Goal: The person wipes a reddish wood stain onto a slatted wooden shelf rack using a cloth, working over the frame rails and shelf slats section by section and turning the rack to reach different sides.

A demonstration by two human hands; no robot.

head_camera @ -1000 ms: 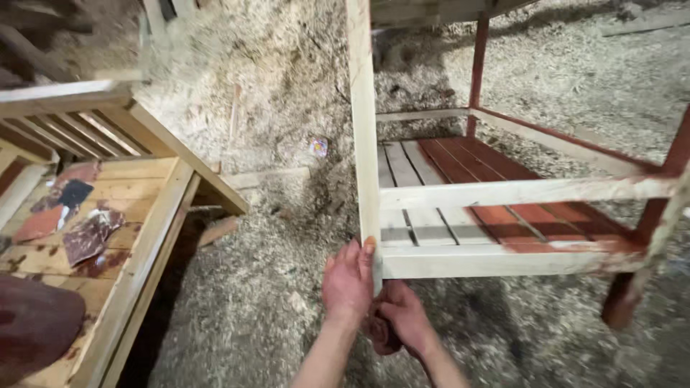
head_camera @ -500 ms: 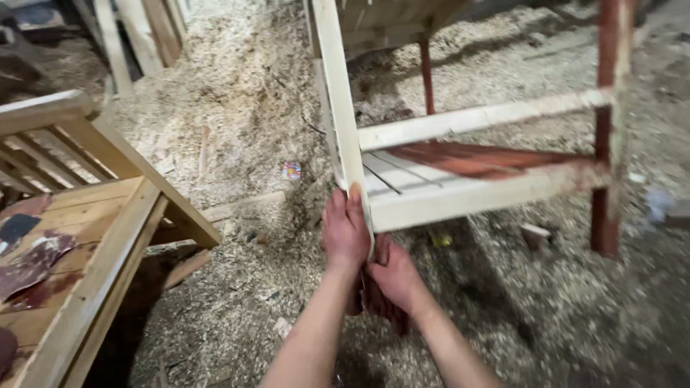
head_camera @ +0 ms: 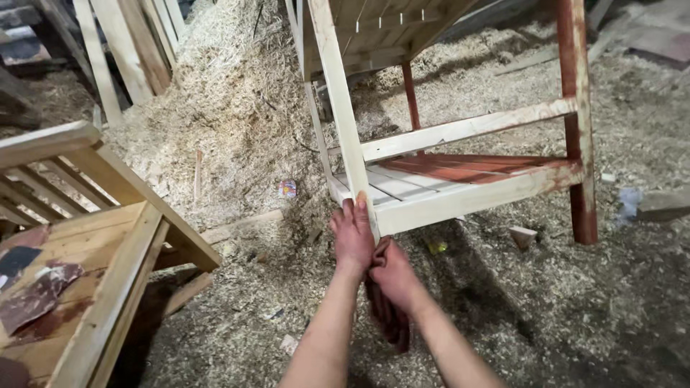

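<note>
We grip the pale front leg (head_camera: 343,122) of the wooden stand with our left hand (head_camera: 353,238) while our right hand (head_camera: 392,276) presses a dark red rag (head_camera: 388,320) low against it, hands touching; the far legs (head_camera: 577,122) and shelf (head_camera: 460,172) already look red, this leg bare.

Even, soft daylight, dimmer toward the right and lower corners; sharp overall, with slight wide-angle bending at edges.

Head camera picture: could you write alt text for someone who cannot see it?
Two bare hands meet at the front leg of a pale wooden frame: the left hand grips the leg, the right hand presses a dark red cloth just below. The frame's far legs are stained red, sawdust covers the floor, and another slatted wooden piece stands at left.
</note>
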